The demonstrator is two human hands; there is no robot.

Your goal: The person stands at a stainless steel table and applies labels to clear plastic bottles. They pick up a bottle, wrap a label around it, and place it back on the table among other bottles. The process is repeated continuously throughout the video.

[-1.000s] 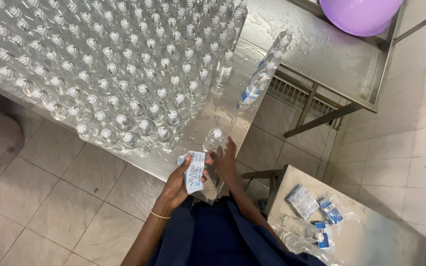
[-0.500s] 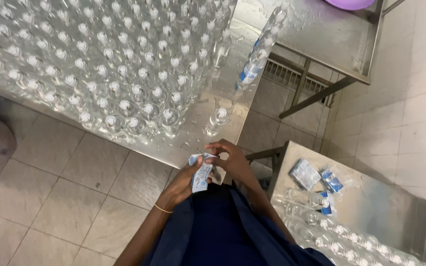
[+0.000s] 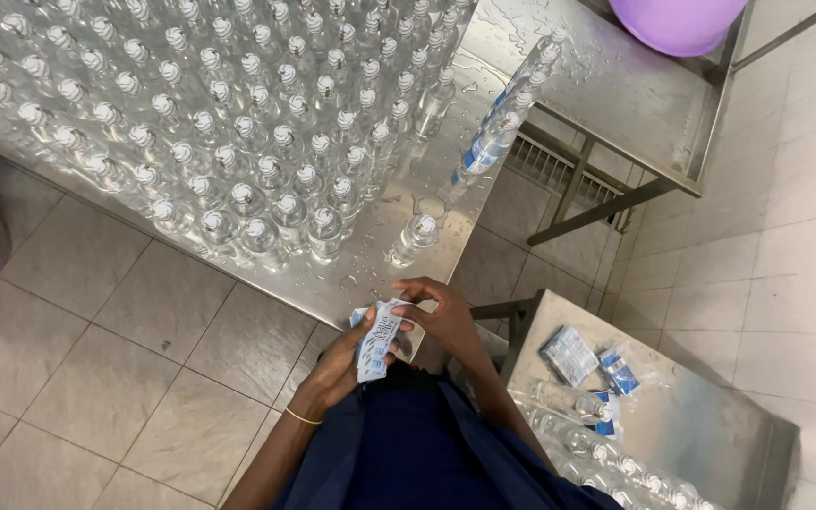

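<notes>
My left hand (image 3: 340, 364) grips a small stack of white and blue labels (image 3: 379, 339) at the near edge of a wet steel table (image 3: 361, 276). The fingers of my right hand (image 3: 441, 314) pinch the top of that stack. A single clear plastic bottle (image 3: 416, 236) stands alone on the table just beyond my hands. Behind it, several rows of unlabelled clear bottles (image 3: 238, 123) with caps fill most of the tabletop. A short line of bottles with blue labels (image 3: 505, 118) runs along the right side of the table.
A lower steel table (image 3: 710, 416) at my right holds packs of blue and white labels (image 3: 569, 355) and several bottles lying on their sides (image 3: 606, 451). A purple basin (image 3: 677, 21) sits at the far right corner. Grey floor tiles (image 3: 96, 359) lie to my left.
My hands have come back from the lone bottle towards my body, both still on the label stack. The view has shifted, showing more of the lower table.
</notes>
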